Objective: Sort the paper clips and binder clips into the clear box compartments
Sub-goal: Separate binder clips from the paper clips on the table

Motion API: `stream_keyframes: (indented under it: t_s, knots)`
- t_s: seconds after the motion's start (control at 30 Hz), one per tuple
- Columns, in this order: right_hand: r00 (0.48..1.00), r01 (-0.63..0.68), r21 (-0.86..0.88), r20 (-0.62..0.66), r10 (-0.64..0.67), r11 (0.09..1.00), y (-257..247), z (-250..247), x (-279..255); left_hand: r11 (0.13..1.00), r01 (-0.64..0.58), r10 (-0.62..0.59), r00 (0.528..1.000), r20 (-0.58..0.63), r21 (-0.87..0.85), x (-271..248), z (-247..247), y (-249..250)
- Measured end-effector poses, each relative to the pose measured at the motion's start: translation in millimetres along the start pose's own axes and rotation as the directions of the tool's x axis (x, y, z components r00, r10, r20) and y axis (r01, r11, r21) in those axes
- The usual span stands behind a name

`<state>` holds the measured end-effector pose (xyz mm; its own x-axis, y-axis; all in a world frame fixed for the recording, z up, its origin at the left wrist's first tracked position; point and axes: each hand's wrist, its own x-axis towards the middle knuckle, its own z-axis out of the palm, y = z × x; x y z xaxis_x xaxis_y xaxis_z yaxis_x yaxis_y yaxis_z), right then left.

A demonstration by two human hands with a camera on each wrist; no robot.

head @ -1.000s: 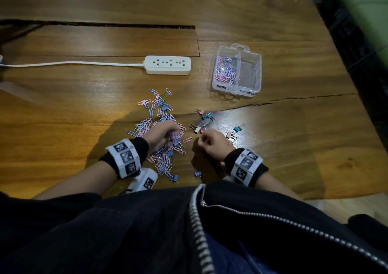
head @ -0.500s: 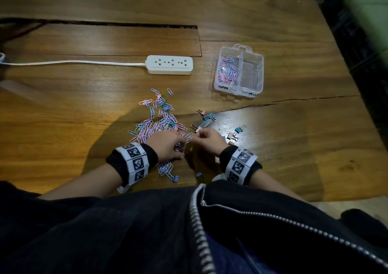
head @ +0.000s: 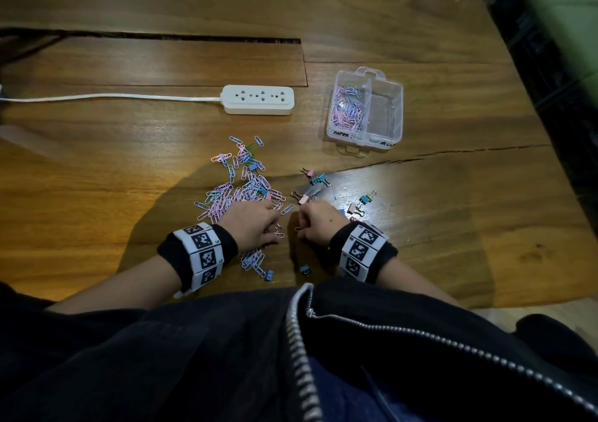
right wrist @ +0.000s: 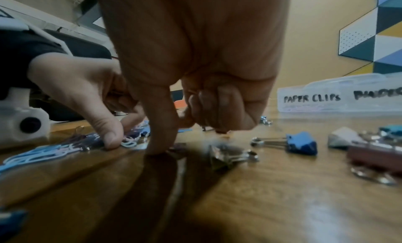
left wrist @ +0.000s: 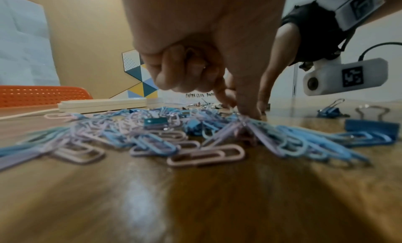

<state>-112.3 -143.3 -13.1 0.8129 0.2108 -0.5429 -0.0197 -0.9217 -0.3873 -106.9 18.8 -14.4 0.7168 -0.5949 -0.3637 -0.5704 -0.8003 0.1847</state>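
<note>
Pink and blue paper clips (head: 239, 192) lie heaped on the wooden table. My left hand (head: 275, 226) is over the pile's near edge, thumb and forefinger pinching paper clips (left wrist: 243, 121) against the wood, the other fingers curled. Just right of it my right hand (head: 302, 224) has its fingers curled round a binder clip whose wire loop (head: 298, 228) sticks out, thumb (right wrist: 158, 143) pressed down. Loose binder clips (head: 318, 179) (right wrist: 302, 143) lie to the right. In the clear box (head: 364, 138), paper clips fill the left compartment; its right one looks empty.
A white power strip (head: 259, 100) with its cord lies behind the pile, left of the box. A dark slot (head: 161, 36) crosses the table farther back. The table's edge runs down the right side. Two blue binder clips (head: 270, 274) sit near my body.
My two hands have drawn together until their fingertips nearly meet. The left hand slid back toward me over the pile; the right hand shifted left.
</note>
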Motion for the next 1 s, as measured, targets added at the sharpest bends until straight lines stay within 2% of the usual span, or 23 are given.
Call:
stream_keyframes:
  t_s: [0.13, 0.2, 0.37, 0.47, 0.53, 0.57, 0.63, 0.67, 0.73, 0.77, 0.8, 0.83, 0.9, 0.93, 0.97, 1.0]
  knots:
    - [1.0, 0.003, 0.112, -0.017, -0.002, 0.994, 1, 1, -1, 0.997, 0.06, -0.059, 0.998, 0.03, -0.042, -2, 3, -3]
    - [1.0, 0.018, 0.104, 0.006, -0.019, 0.994, 2, 2, 0, 0.994, 0.068, -0.065, 0.997, 0.041, -0.083, -2, 4, -2]
    - [0.995, -0.001, 0.055, 0.099, -0.004, 0.999, 5, 3, 0, 0.999, -0.007, 0.01, 0.998, 0.063, -0.043, -2, 3, 0]
    - [1.0, -0.007, 0.268, -0.004, 0.008, 0.963, 7, 0, -2, 0.999, -0.026, 0.028, 0.998, 0.061, -0.036, -3, 3, 1]
    - [0.998, 0.017, 0.509, -0.055, 0.013, 0.861, 9, -5, -2, 0.996, -0.004, 0.009, 0.998, 0.059, -0.09, -3, 3, 0]
    - [0.999, 0.019, 0.64, -0.048, 0.015, 0.768, 9, -7, -1, 0.994, 0.01, -0.003, 0.998, 0.063, -0.11, -3, 2, 0]
    - [0.999, -0.04, 0.854, 0.03, 0.027, 0.518, 8, -9, 2, 0.995, 0.014, -0.007, 0.998, 0.067, -0.102, -4, 0, 0]
    - [0.996, -0.088, 0.91, 0.082, 0.032, 0.405, 8, -9, 3, 0.997, 0.0, 0.005, 0.998, 0.061, -0.078, -5, 1, 1]
    - [0.987, -0.16, 0.955, 0.158, 0.031, 0.249, 3, -12, 4, 0.999, -0.032, 0.033, 0.999, 0.042, -0.025, -7, 2, 4]
    - [0.982, -0.188, 0.962, 0.185, 0.035, 0.201, 0, -13, 5, 0.999, -0.042, 0.042, 0.999, 0.035, 0.003, -9, 3, 6]
    - [0.978, -0.208, 0.96, 0.203, 0.049, 0.189, -3, -13, 6, 0.998, -0.051, 0.05, 0.998, 0.029, 0.038, -10, 4, 9]
    - [0.977, -0.21, 0.945, 0.198, 0.074, 0.25, -6, -13, 7, 0.995, -0.059, 0.057, 0.998, 0.027, 0.08, -11, 5, 11]
    - [0.987, -0.158, 0.822, 0.114, 0.114, 0.547, -8, -9, 13, 0.988, -0.063, 0.06, 0.998, 0.026, 0.138, -11, 7, 14]
    - [0.993, -0.109, 0.701, 0.044, 0.11, 0.705, -10, -6, 15, 0.986, -0.063, 0.058, 0.998, 0.032, 0.153, -11, 8, 14]
    - [0.995, -0.058, 0.564, -0.032, 0.092, 0.824, -10, -2, 17, 0.984, -0.071, 0.065, 0.997, 0.04, 0.161, -10, 10, 14]
    - [0.994, -0.024, 0.441, -0.088, 0.07, 0.897, -11, 2, 20, 0.985, -0.079, 0.073, 0.996, 0.044, 0.156, -10, 11, 13]
